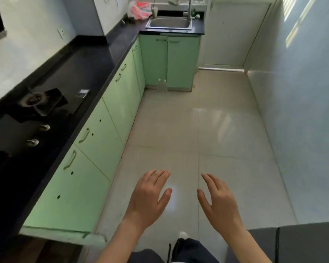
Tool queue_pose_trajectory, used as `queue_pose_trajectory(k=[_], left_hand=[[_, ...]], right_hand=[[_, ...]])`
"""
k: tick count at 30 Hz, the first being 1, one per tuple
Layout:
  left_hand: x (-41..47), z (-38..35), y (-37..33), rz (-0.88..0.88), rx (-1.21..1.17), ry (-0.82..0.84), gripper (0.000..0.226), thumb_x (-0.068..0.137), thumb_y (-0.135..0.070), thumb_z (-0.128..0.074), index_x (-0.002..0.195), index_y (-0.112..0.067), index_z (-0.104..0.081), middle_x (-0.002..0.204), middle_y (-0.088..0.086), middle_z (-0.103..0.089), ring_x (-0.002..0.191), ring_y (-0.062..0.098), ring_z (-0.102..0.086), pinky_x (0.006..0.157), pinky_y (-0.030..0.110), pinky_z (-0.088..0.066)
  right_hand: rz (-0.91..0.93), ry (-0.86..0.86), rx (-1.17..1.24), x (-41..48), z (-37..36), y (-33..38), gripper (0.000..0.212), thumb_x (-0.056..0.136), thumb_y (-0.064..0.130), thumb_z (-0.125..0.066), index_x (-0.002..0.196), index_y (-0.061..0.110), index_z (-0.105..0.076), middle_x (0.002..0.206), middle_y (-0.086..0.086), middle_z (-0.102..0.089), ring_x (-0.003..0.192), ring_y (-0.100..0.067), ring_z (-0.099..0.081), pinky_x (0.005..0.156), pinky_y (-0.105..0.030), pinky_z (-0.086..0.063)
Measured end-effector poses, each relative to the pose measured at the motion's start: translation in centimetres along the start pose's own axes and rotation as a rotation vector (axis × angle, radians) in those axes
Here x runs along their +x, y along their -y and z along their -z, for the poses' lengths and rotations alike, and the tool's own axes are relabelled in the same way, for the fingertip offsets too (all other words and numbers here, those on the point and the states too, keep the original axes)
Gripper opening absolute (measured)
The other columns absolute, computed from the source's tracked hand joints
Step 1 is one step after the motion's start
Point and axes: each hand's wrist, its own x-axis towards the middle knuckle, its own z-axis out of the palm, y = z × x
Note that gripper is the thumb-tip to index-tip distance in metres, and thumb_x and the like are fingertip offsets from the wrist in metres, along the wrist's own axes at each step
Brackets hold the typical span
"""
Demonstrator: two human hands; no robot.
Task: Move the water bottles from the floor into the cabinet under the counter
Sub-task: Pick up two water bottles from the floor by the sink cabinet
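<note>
Two water bottles (pixel 162 85) are standing upright on the floor (pixel 198 130), touching, right against the green cabinet (pixel 169 59) under the sink (pixel 169 22). Left hand (pixel 147 196) and right hand (pixel 219 201) are hovering well short of that cabinet, fingers spread, holding nothing.

No legible text, seemingly.

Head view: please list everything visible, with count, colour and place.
floor: one, beige tiles
counter: one, black, along the left and far walls
cabinets: a row, light green, under the counter, doors shut
sink: one, steel, counter's far end
stove: one, black, in the counter, near left
bag: one, red-white, on the counter beside the sink
water bottles: two, clear, on the floor against the far cabinets
left hand: one, holds nothing
right hand: one, holds nothing
</note>
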Motion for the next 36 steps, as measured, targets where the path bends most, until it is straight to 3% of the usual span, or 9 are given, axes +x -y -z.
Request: queue_pose_trajectory(k=[9, 16, 25, 30, 36], left_hand=[[18.0, -1.2, 1.7, -0.015, -0.043, -0.061, 0.052, 0.1, -0.042, -0.035, 0.14, -0.014, -0.053, 0.139, 0.001, -0.058, 0.132, 0.024, -0.049, 0.109, 0.041, -0.042], [32.8, -4.3, 9.2, -0.048, -0.033, -0.037, 0.051, 0.099, -0.041, -0.038, 0.14, -0.015, -0.054, 0.137, -0.001, -0.059, 0.132, 0.024, -0.05, 0.107, 0.041, -0.044], [56.9, 0.8, 18.0, -0.077, -0.019, -0.146, 0.049, 0.098, -0.039, -0.039, 0.136, -0.013, -0.057, 0.132, 0.002, -0.061, 0.127, 0.026, -0.051, 0.108, 0.038, -0.04], [66.0, -0.6, 22.2, -0.028, -0.01, -0.125, 0.049, 0.097, -0.038, -0.04, 0.134, -0.012, -0.058, 0.132, 0.002, -0.062, 0.126, 0.026, -0.052, 0.107, 0.039, -0.041], [76.8, -5.0, 27.0, 0.05, -0.011, -0.046, 0.047, 0.097, -0.038, -0.042, 0.133, -0.014, -0.061, 0.13, 0.0, -0.063, 0.125, 0.025, -0.056, 0.102, 0.043, -0.047]], right_hand=[[0.012, -0.067, 0.043, 16.8, 0.7, -5.1, 0.054, 0.097, 0.043, -0.043, 0.131, 0.005, -0.061, 0.128, -0.01, -0.065, 0.117, -0.027, -0.061, 0.095, -0.04, -0.053], [0.017, -0.05, 0.042, 32.4, -3.3, -8.3, 0.051, 0.097, 0.04, -0.044, 0.13, 0.005, -0.061, 0.125, -0.01, -0.065, 0.115, -0.028, -0.062, 0.095, -0.035, -0.05], [0.048, -0.131, 0.014, 57.5, -2.3, -8.2, 0.052, 0.097, 0.039, -0.043, 0.132, 0.005, -0.06, 0.124, -0.01, -0.065, 0.113, -0.027, -0.062, 0.096, -0.03, -0.043], [0.078, -0.103, 0.023, 68.2, -4.9, -10.6, 0.051, 0.097, 0.037, -0.045, 0.131, 0.003, -0.061, 0.125, -0.011, -0.065, 0.115, -0.027, -0.06, 0.097, -0.036, -0.048], [0.073, -0.004, 0.026, 82.2, -9.4, -15.3, 0.054, 0.096, 0.041, -0.043, 0.131, 0.004, -0.061, 0.127, -0.011, -0.064, 0.117, -0.026, -0.059, 0.099, -0.034, -0.044]])
